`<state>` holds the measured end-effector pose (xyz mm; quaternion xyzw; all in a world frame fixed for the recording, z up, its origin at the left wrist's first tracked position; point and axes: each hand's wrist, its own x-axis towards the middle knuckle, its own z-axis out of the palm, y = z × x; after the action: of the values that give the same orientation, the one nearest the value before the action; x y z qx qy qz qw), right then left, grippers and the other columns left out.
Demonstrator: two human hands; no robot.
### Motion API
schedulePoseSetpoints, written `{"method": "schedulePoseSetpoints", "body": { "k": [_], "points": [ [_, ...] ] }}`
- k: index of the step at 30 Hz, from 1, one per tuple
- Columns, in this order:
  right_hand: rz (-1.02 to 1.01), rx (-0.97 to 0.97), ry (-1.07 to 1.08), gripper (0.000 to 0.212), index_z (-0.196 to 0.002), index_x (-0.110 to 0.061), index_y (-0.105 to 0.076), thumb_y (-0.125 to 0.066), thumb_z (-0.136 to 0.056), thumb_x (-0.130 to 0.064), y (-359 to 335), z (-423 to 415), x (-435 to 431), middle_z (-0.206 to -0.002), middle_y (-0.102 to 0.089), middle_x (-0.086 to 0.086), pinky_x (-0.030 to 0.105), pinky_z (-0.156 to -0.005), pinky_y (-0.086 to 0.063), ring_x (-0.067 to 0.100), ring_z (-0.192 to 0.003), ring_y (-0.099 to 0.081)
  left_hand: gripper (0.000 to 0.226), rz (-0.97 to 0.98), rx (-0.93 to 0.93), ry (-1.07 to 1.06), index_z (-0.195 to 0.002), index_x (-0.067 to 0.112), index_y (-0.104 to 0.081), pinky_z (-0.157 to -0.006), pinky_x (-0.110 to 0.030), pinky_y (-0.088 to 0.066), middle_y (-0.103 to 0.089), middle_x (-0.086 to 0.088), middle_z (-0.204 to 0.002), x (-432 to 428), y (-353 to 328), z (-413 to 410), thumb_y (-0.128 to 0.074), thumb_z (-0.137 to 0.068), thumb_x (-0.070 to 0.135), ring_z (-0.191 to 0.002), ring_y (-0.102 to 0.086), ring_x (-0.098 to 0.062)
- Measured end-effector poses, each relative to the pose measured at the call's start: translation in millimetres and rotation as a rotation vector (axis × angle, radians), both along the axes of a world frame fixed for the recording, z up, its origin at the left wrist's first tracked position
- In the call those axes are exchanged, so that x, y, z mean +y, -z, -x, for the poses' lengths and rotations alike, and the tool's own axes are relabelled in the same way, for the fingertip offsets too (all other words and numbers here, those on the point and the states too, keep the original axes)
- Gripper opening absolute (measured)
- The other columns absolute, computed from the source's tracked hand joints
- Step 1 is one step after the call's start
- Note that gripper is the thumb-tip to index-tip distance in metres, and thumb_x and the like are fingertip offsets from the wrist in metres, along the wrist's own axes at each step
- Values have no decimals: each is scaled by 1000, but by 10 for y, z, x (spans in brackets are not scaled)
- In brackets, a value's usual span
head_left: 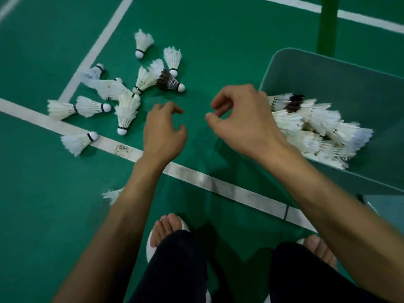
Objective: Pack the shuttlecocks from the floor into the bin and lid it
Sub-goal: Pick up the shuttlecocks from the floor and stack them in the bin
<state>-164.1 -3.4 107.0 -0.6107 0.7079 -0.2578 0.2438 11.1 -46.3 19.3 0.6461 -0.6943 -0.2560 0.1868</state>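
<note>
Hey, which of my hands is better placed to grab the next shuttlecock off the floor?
Left. The left hand is empty and nearest the loose shuttlecocks; the right hand, also empty, is over by the bin, farther from them.

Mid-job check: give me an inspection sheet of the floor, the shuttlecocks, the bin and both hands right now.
Surface: green court floor with white painted lines.
Job's things: white feather shuttlecocks scattered on the floor at left, one dark-feathered shuttlecock among them; a stray shuttlecock shows beside the left forearm; grey-green plastic bin at right, open, holding a pile of shuttlecocks; no lid identified.
Clutter: nothing seen.
Hands: left hand and right hand hover over the floor, fingers loosely curled, holding nothing.
Cables: nothing seen.
Surroundings: green upright post beyond the bin; feet in white sandals at the bottom.
</note>
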Motion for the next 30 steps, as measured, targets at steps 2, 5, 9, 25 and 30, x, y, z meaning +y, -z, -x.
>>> {"method": "schedulePoseSetpoints", "body": {
  "k": [2, 5, 9, 25, 30],
  "points": [
    [-101, 50, -66, 24, -97, -17, -72, -72, -80, -34, 165, -203, -210, -88, -75, 0, 38, -87, -56, 23, -90, -71, 39, -31, -1, -135, -115, 15, -64, -93, -47, -49, -60, -12, -118, -23, 171, -186, -62, -76, 23, -110, -58, -33],
    [-226, 97, -123, 29, -95, -13, -71, -70, -75, -35, 431, -558, -510, -89, -74, 6, 42, -84, -57, 32, -91, -69, 46, -43, -75, -325, -122, 10, -57, -96, -47, -44, -54, -16, -125, -39, 390, -483, -67, -78, 19, -116, -51, -37],
    [-292, 126, -124, 29, -100, -8, -70, -71, -80, -29, 780, -938, -823, -99, -71, 12, 44, -86, -55, 36, -99, -65, 67, -6, -206, -522, -131, 7, -47, -98, -46, -40, -48, -18, -131, -295, 596, -857, -78, -76, 31, -119, -46, -38],
    [-162, 247, -7, 46, -125, -17, -59, -64, -80, -7, 1206, -1316, -1992, -137, -48, 13, 41, -99, -41, 33, -125, -44, 32, -244, 57, -525, -113, 18, -55, -74, -35, -38, -57, -1, -97, -923, 567, -993, -54, -89, 39, -88, -52, -29],
    [-136, 339, 24, 27, -104, -20, -66, -69, -81, -7, 1358, -1298, -1870, -120, -62, 8, 42, -92, -45, 33, -114, -57, 38, -219, 71, -497, -105, 24, -58, -71, -36, -42, -64, 4, -93, -746, 571, -983, -54, -87, 58, -85, -59, -26]
  ]
}}
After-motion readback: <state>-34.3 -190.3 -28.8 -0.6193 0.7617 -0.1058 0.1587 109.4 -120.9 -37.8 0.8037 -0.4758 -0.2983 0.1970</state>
